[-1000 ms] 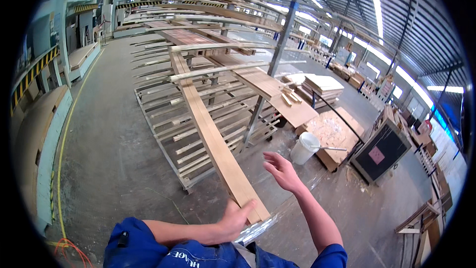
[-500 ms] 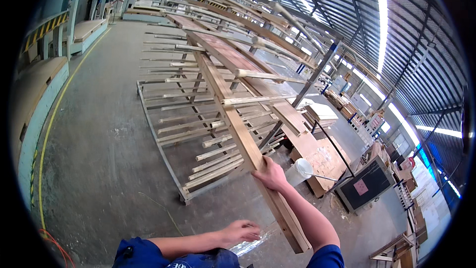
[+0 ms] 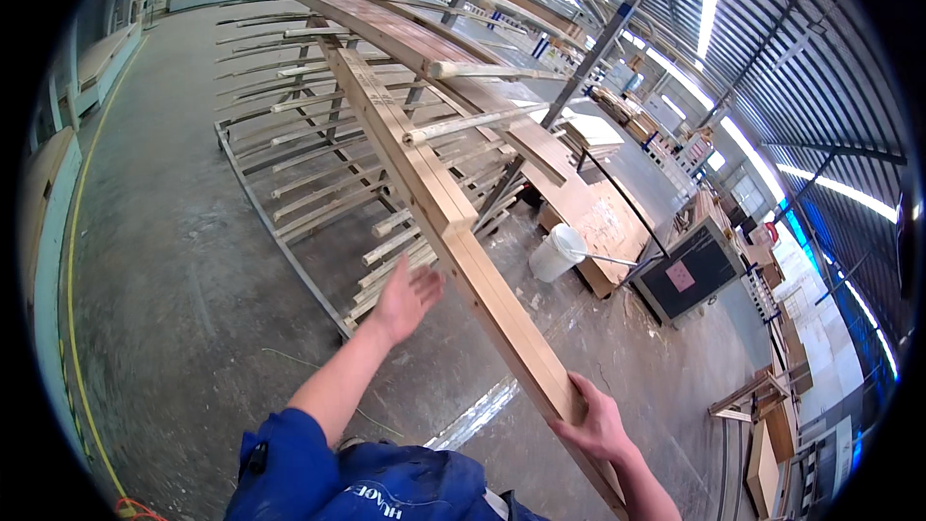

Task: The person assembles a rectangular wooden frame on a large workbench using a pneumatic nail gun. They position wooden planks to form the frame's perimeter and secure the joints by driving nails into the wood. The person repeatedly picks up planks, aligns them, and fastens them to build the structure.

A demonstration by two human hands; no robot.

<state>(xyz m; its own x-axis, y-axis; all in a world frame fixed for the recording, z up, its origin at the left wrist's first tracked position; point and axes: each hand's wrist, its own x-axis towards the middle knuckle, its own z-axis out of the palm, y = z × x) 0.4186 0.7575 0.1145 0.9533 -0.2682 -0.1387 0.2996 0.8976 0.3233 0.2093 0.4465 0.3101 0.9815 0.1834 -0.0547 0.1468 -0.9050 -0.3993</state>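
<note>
A long pale wooden board (image 3: 453, 222) runs from the rack's upper arms down toward me, tilted. My right hand (image 3: 593, 420) grips its edge near the lower end. Just left of the board, my left hand (image 3: 405, 299) is raised with fingers spread and palm toward it; it holds nothing. The board's far part lies across the wooden arms of the storage rack (image 3: 318, 174). A shiny strip (image 3: 482, 410) lies on the floor below the board.
A white bucket (image 3: 557, 253) stands right of the rack beside a stack of pale sheets (image 3: 608, 222). A dark cabinet with a pink sheet (image 3: 687, 275) is farther right. A metal post (image 3: 579, 77) rises behind the rack. A yellow floor line (image 3: 72, 260) runs along the left.
My right hand slid down the board to grip near its lower end. My left hand rose from below the board and now hovers open beside it. The view swung left.
</note>
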